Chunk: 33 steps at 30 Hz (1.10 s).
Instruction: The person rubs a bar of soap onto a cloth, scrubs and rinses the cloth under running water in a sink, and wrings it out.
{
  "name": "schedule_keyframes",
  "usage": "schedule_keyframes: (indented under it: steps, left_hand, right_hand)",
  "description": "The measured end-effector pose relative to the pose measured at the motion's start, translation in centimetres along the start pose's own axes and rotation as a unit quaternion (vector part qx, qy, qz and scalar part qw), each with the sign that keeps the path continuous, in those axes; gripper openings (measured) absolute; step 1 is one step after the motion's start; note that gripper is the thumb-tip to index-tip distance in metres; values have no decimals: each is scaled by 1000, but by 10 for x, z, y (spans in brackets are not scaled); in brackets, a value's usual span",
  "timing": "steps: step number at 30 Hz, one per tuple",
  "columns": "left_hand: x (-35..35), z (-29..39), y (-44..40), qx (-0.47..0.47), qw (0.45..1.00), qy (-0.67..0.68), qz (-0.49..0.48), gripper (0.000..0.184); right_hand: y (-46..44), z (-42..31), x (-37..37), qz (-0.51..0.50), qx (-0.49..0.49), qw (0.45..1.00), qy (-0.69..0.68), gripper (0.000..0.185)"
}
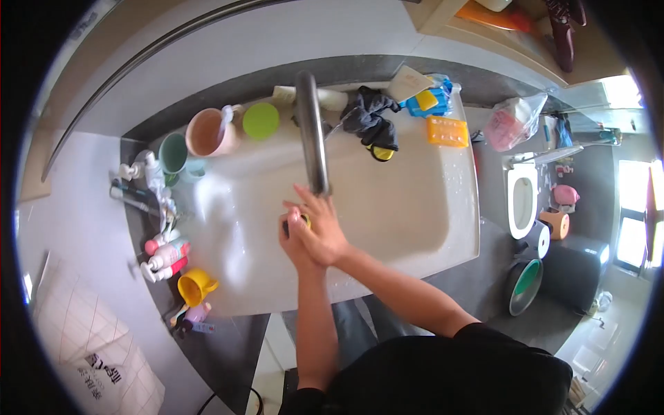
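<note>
My left hand (296, 243) is closed around a small black-and-yellow object (306, 221), mostly covered by fingers, so its kind cannot be made out. My right hand (324, 232) lies against the left one, its fingers stretched out and pointing up towards the faucet. Both are held over the white sink basin (387, 200), just below the mouth of the metal faucet (311, 131). Whether water is running is not clear.
Along the back rim sit a pink cup (206, 133), a green round item (261, 121), a dark cloth (370, 117) and an orange soap box (447, 131). Pump bottles (166, 256) and a yellow mug (194, 286) line the left. A toilet (521, 200) stands at right.
</note>
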<state>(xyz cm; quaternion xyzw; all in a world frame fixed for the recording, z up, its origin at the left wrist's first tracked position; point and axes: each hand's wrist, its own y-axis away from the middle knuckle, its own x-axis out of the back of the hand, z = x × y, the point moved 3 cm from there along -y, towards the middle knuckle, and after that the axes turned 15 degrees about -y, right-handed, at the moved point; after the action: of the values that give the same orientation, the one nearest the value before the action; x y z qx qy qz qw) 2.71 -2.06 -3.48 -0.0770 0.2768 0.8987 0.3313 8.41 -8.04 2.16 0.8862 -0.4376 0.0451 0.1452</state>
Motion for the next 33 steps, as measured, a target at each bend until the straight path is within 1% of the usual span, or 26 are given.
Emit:
schedule_keyframes:
  steps: [1,2,3,4,5,6,8,10,12,14,15,16,17,18,20,21,22,24,25,26,27,28,29,30,32,33]
  left_hand:
    - [-12,9,5,59,996,61,34,21]
    - [-16,18,5,49,996,64,36,21]
    - [-19,24,4,59,998,16,21,20]
    - [-20,26,6,76,996,-35,6,19]
    - [-22,28,5,88,995,-45,4,22]
    - [-20,26,5,89,995,-44,7,22]
    - [-20,20,-3,63,995,-71,-42,27]
    - [-18,15,-7,45,994,-85,-46,30]
    - [-17,13,-11,10,993,-92,-76,31]
    - [-25,22,-7,24,991,-111,-71,32]
    - [-29,28,-5,35,988,-131,-69,34]
    - [-31,32,-7,31,989,-128,-68,34]
    - [-30,38,-5,-23,986,-149,-72,31]
    - [-29,44,-1,-76,979,-170,-77,29]
    - [-32,58,6,-76,980,-169,-79,28]
    - [-33,64,9,-78,979,-170,-82,27]
    - [-34,65,7,-83,979,-165,-85,27]
    - [-35,64,0,-57,978,-186,-76,32]
    - [-32,54,-6,17,992,-103,-71,32]
    - [-31,47,-10,12,992,-104,-72,32]
    - [-25,34,-9,99,994,-46,-5,30]
    - [-19,22,-8,184,981,14,61,29]
    - [-19,16,-7,219,971,86,36,26]
    - [-15,12,-7,217,972,87,33,26]
    - [-13,7,0,311,941,133,-16,24]
    - [7,-4,0,306,938,141,-85,23]
  right_hand:
    - [-7,10,0,71,79,992,67,55]
    - [-12,4,2,67,88,992,66,55]
    - [-16,6,6,22,4,996,-82,55]
    - [-14,5,7,-24,-88,970,-226,55]
    - [-13,-1,11,-34,-123,947,-294,55]
    - [-13,1,14,-36,-126,947,-293,55]
    - [-20,7,17,-83,-166,926,-328,47]
    - [-24,12,19,-81,-163,926,-332,42]
    - [-26,14,20,-80,-160,925,-336,43]
    - [-23,13,18,-48,-118,917,-378,39]
    - [-20,15,13,-50,-121,916,-379,39]
    - [-22,14,13,-22,-75,915,-396,36]
    - [-20,13,12,8,-32,909,-414,34]
    - [-17,15,8,9,-33,909,-415,34]
    - [-13,-10,12,33,182,937,-297,31]
    - [-11,-16,13,8,74,918,-390,32]
    - [-12,-14,13,8,80,919,-386,32]
    - [-21,-1,7,26,43,924,-378,32]
    - [-25,4,4,37,4,927,-374,34]
    - [-30,6,5,36,8,926,-375,34]
    - [-33,14,4,14,-76,955,-287,34]
    - [-33,23,5,-7,-159,968,-194,35]
    - [-33,21,9,-5,-137,987,-80,29]
    - [-29,20,14,-4,-133,988,-79,29]
    - [-18,-2,36,104,-24,994,-25,20]
    - [-15,0,49,146,61,986,-55,18]
